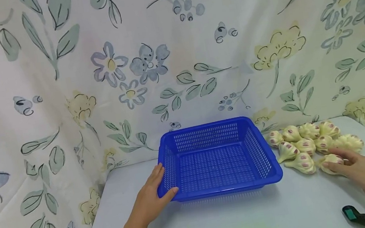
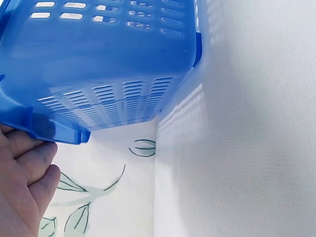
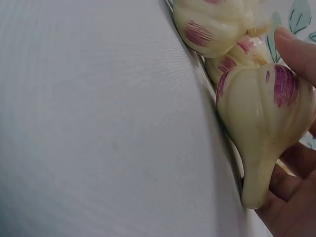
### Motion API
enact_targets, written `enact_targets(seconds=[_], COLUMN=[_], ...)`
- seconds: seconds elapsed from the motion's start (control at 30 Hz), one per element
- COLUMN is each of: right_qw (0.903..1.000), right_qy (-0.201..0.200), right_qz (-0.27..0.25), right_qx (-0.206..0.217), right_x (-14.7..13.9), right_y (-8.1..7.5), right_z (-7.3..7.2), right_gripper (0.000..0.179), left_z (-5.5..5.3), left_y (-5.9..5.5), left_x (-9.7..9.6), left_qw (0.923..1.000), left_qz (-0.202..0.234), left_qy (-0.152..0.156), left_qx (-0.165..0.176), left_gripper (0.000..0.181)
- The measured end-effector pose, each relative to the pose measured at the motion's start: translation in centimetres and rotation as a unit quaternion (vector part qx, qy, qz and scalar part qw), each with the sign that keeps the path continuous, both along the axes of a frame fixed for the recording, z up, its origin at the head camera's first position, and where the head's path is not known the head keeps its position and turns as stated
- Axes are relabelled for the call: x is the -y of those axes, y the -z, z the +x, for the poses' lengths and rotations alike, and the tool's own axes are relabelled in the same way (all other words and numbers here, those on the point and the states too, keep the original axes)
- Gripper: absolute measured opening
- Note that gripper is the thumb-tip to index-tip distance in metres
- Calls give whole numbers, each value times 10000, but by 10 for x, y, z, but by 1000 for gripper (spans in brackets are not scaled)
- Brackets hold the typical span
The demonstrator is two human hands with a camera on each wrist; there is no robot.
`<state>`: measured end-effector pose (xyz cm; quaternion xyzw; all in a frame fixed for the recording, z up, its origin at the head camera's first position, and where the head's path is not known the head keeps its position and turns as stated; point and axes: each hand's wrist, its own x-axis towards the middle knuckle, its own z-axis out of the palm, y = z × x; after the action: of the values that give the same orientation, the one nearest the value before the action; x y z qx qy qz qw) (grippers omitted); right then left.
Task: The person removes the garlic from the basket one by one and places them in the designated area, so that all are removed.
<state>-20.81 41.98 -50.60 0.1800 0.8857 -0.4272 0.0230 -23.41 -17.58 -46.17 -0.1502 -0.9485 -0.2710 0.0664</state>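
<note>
A blue plastic basket (image 1: 219, 191) with slotted walls stands on the table, its inside bare. At its front left corner, my left hand (image 1: 150, 200) holds the rim, thumb over the edge and fingers along the outer side. In the left wrist view, bent fingers (image 2: 32, 168) meet the rim from outside. My right hand (image 1: 359, 167) grips a garlic bulb (image 1: 331, 163) at the front right of a cluster of garlic bulbs (image 1: 305, 146). The right wrist view shows that garlic bulb (image 3: 261, 111), cream with purple streaks, between thumb and fingers, stem toward the palm.
A white-covered table (image 1: 226, 224) carries everything. Behind it hangs a floral curtain (image 1: 175, 60), which also lines the left side. The garlic cluster sits close against the basket's right wall. Each wrist wears a dark strap-like device (image 1: 359, 215).
</note>
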Motion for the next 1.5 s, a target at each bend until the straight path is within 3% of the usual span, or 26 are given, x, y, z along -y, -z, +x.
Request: enact_targets(seconds=[0.3,0.53,0.7,1.03,1.17,1.5], right_qw=[9981,9952,9938,9952,9959,9966], right_qy=[-563,-808,-965,-773,-726,-531], right_qz=[190,136,190,384,470,583], right_qx=[140,535,526,456,248,-252], right_x=[-6,-13,-16,-12,-9,-8], right_y=[1,-1,-1,-1,-1,0], right_z=[2,1,2,3,6,4], right_gripper=[96,104,105,110,107,76], left_z=[2,2,2,2,1,0], left_y=[1,0,1,2,2,0], left_x=[-1,-1,-1,-1,-1,1], left_qw=[10000,10000,10000,10000,10000,10000], left_qz=[34,8,13,12,6,-75], left_qy=[15,-11,-23,-17,20,7], left_qx=[-68,-7,-3,16,-1,-65], left_gripper=[84,86,85,90,91,91])
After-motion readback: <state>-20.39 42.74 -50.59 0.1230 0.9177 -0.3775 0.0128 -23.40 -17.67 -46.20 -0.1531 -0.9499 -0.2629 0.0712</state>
